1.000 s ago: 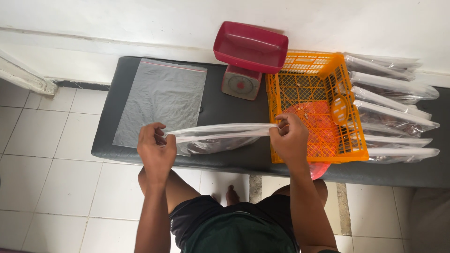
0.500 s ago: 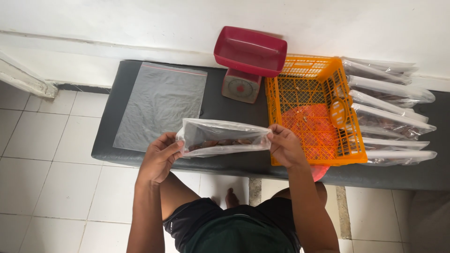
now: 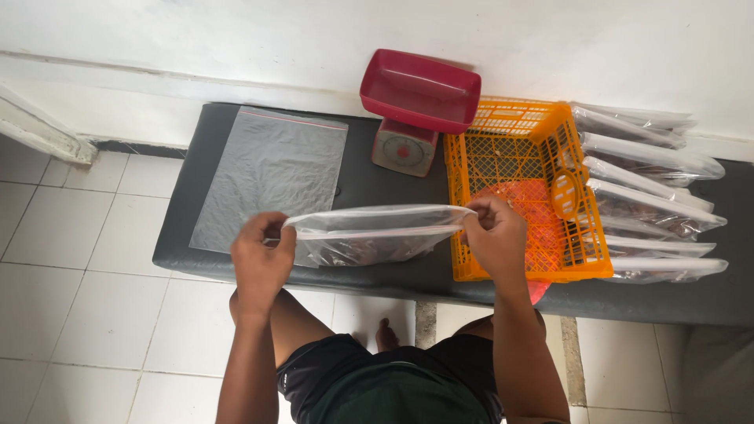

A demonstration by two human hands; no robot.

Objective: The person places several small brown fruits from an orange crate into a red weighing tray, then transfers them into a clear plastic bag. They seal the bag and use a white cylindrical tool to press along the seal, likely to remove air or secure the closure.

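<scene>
A clear plastic bag with dark brownish contents is stretched between both hands over the front of a dark grey bench. My left hand pinches the bag's left top corner. My right hand pinches the right top corner, just in front of an orange plastic basket. The bag's mouth looks slightly parted along the top edge.
A stack of flat empty clear bags lies on the bench's left part. A small kitchen scale with a red tray stands at the back by the white wall. Several filled bags lie right of the basket. White floor tiles surround the bench.
The bag was pulled taut a second ago, then tilted up with its face showing. Now it is lower, its top edge stretched between both hands with the mouth slightly parted.
</scene>
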